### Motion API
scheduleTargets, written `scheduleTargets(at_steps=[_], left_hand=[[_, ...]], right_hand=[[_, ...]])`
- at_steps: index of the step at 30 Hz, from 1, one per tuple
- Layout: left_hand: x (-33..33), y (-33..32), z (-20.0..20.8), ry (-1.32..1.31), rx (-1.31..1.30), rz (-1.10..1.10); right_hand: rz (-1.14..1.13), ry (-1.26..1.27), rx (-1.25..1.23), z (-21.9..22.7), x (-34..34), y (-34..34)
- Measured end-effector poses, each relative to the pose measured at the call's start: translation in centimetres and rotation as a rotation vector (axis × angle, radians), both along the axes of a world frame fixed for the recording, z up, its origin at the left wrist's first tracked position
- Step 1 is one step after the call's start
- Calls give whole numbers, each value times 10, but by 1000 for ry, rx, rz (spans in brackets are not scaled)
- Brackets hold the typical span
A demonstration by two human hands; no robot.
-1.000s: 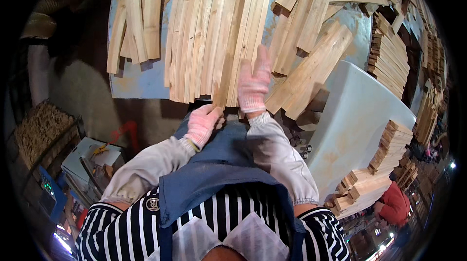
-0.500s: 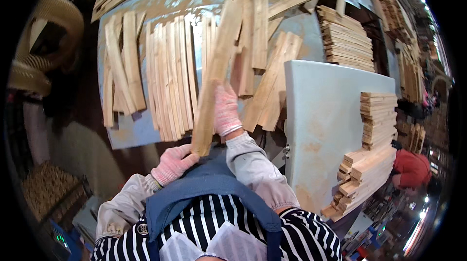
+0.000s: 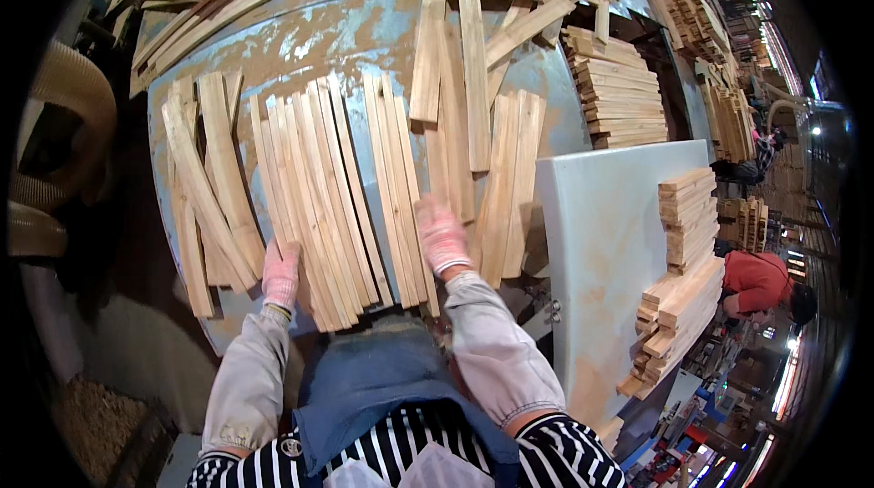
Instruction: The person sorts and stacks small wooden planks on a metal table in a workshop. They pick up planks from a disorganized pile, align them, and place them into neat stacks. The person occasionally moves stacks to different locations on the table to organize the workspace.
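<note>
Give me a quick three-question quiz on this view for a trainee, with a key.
1. True or false: the left hand and the right hand both wear gloves.
2. Which is the right hand closest to: (a) the ribbed hose, (b) the narrower group of strips, or (c) the stacked blocks?
3. Fill in: the narrower group and the wider group of strips are separated by a ____.

Key: 1. True. 2. b. 3. Gap.

Gloved hands (image 3: pixel 281 271) either side of aligned wooden strips (image 3: pixel 305 215) on a blue table (image 3: pixel 546 78)
</note>
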State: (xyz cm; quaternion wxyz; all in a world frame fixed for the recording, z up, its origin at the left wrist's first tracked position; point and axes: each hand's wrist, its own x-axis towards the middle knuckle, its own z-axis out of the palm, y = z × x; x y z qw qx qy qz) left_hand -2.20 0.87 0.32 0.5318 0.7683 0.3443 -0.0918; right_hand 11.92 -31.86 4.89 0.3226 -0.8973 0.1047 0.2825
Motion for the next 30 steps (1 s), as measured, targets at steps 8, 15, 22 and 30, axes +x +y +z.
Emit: scheduleTargets(at_steps=[8,15,22,30], left_hand=[[16,-12,33,61,104,-26],[-8,22,15,-64,-792,262],[30,4,66,-250,-809,48],[190,-140,200,-375,-583,-517]], right_hand=[[111,-150,-54,-51,-3,59],[-60,74,498,37,-29,48],[-132,-230,477,115,-50,13],[-574,-667,469,226,-37,-122]])
